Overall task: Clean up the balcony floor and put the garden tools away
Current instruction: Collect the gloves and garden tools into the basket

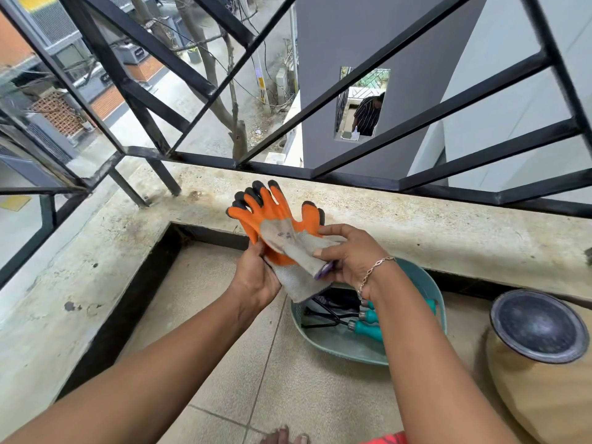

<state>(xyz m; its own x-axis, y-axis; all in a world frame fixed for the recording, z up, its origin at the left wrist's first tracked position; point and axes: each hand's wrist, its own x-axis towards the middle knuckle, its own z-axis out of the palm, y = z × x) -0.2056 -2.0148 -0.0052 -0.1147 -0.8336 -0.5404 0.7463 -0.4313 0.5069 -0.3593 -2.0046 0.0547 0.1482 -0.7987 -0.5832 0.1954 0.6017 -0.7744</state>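
Observation:
A pair of orange and grey garden gloves (275, 219) with black fingertips is held up above the balcony floor, stacked together. My left hand (256, 277) grips the gloves from below at the cuffs. My right hand (349, 257) pinches the grey cuff of the upper glove from the right. Beneath my right wrist a teal basin (336, 347) sits on the tiled floor, holding garden tools with teal handles (365, 325) and dark metal heads; my right forearm hides part of them.
A concrete ledge (416, 225) with a black metal railing (352, 179) runs across the back and down the left side. A tan pot with a dark round lid (538, 328) stands at the right. Beige floor tiles (224, 363) lie below my arms.

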